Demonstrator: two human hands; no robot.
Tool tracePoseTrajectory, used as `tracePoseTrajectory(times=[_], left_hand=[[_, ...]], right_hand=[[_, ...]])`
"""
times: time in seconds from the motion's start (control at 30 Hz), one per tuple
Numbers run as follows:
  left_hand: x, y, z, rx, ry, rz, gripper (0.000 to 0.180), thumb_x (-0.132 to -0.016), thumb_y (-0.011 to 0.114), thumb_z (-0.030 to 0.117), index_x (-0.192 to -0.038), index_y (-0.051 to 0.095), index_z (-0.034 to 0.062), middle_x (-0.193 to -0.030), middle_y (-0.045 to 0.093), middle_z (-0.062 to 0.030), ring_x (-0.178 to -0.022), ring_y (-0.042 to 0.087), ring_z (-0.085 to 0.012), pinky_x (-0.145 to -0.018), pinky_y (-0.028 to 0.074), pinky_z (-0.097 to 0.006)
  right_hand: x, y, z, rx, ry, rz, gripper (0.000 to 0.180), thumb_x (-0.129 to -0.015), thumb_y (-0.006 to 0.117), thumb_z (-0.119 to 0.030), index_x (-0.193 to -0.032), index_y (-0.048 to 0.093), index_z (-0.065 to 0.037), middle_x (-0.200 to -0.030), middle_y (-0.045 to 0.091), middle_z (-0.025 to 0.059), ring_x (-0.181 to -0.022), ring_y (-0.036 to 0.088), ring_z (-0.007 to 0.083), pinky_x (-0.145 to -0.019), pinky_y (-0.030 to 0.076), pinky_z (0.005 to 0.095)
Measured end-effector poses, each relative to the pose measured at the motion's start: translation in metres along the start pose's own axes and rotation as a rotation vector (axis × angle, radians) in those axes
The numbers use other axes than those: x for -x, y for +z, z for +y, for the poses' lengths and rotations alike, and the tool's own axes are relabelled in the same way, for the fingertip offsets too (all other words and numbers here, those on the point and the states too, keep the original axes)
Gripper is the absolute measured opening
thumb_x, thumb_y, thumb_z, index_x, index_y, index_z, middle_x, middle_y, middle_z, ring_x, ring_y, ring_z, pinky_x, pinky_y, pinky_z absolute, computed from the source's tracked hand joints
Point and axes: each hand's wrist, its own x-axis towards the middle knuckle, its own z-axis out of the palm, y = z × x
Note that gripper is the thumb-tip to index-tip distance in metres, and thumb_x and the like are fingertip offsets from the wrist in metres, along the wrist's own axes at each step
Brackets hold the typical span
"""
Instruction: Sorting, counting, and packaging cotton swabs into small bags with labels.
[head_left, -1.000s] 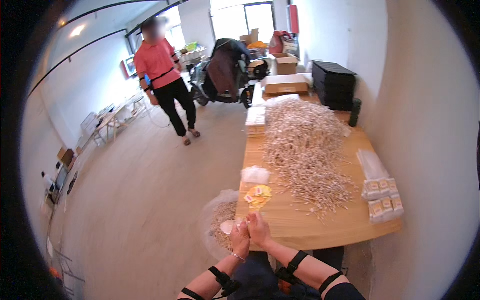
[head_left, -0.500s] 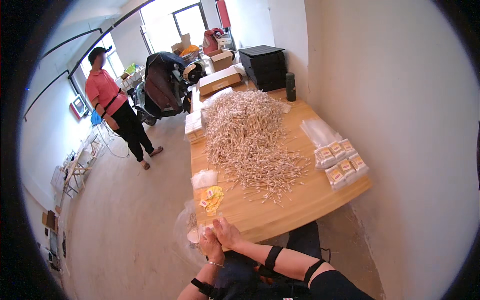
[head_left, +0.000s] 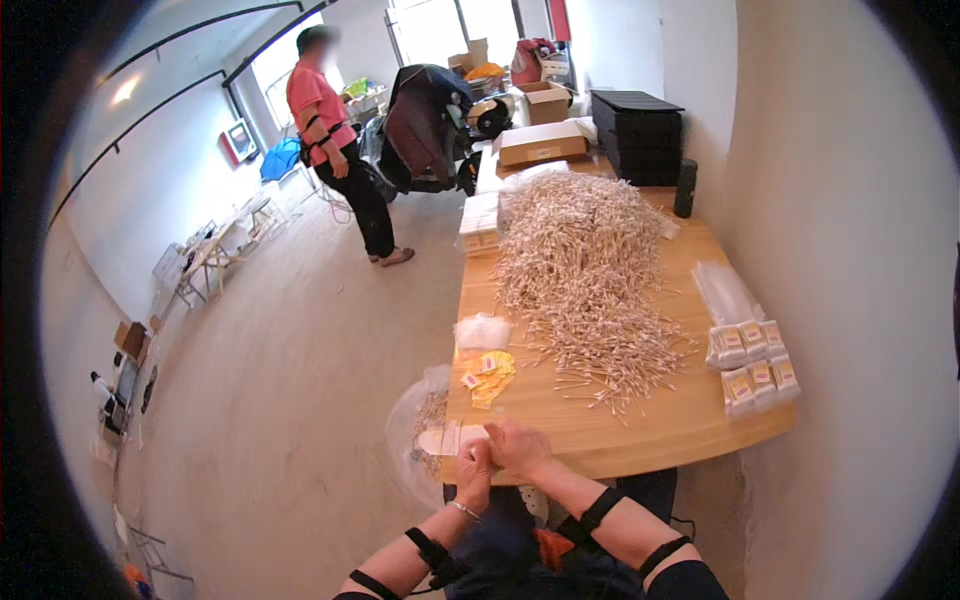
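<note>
My left hand [head_left: 475, 477] and right hand [head_left: 518, 449] meet at the table's near left corner, fingers closed together. Whatever they pinch is hidden by the fingers. Just left of them, a pale flat piece [head_left: 452, 439] with a rounded end sticks out past the table edge. Beyond my hands lie small yellow printed cards [head_left: 490, 378] in a loose heap, and behind these a stack of clear plastic bags [head_left: 483, 330]. A big pile of cotton swabs [head_left: 580, 260] covers the middle of the table.
Filled swab packs [head_left: 757, 368] sit in rows at the right, near flat clear bags [head_left: 727, 293]. White boxes [head_left: 481, 222], an open carton [head_left: 542, 145], a black crate [head_left: 637, 137] and a dark bottle [head_left: 685, 189] stand farther back. A plastic bag of swabs [head_left: 428, 420] hangs beside the left edge.
The view has swung left, shifting the table rightward in the picture. My hands stay together at the same corner. The person in the pink shirt has turned and stepped along the floor.
</note>
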Motion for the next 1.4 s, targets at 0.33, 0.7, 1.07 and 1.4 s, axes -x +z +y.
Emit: tracePoseTrajectory(times=[0.33, 0.7, 1.07, 1.4], left_hand=[[-0.015, -0.02, -0.005, -0.744, 0.031, -0.861, 0.019, -0.081, 0.067, 0.008, -0.099, 0.063, 0.0035, -0.101, 0.063, -0.0036, -0.093, 0.055, -0.0119, -0.084, 0.047, -0.03], [-0.011, -0.023, -0.02, -0.649, -0.061, -0.755, 0.017, -0.079, 0.063, 0.008, -0.096, 0.063, 0.0018, -0.094, 0.064, -0.0071, -0.088, 0.055, -0.0109, -0.075, 0.048, -0.03], [-0.01, -0.03, -0.02, -0.257, -0.187, -0.677, 0.018, -0.089, 0.057, 0.014, -0.106, 0.059, 0.0068, -0.094, 0.062, 0.0012, -0.086, 0.054, -0.0082, -0.072, 0.048, -0.025], [-0.011, -0.03, -0.016, -0.289, -0.158, -0.704, 0.02, -0.089, 0.058, 0.014, -0.108, 0.058, 0.0067, -0.098, 0.06, 0.0013, -0.09, 0.055, -0.0079, -0.077, 0.048, -0.026]], right_hand=[[0.009, -0.037, 0.005, 0.324, -0.443, -0.352, 0.036, -0.086, 0.051, -0.041, -0.088, 0.06, -0.006, -0.082, 0.064, 0.0147, -0.077, 0.063, 0.033, -0.062, 0.05, 0.0439], [0.017, -0.023, 0.011, 0.209, -0.557, -0.19, 0.035, -0.088, 0.051, -0.038, -0.086, 0.053, -0.003, -0.081, 0.059, 0.0167, -0.076, 0.06, 0.0362, -0.065, 0.049, 0.0426], [0.013, -0.035, 0.022, -0.097, -0.564, -0.237, 0.024, -0.081, 0.061, -0.016, -0.103, 0.059, -0.006, -0.099, 0.059, 0.0128, -0.093, 0.058, 0.032, -0.078, 0.049, 0.0371], [0.015, -0.017, 0.04, -0.149, -0.568, -0.105, 0.011, -0.077, 0.064, -0.009, -0.087, 0.062, -0.009, -0.089, 0.061, 0.0063, -0.078, 0.061, 0.0278, -0.066, 0.051, 0.0353]])
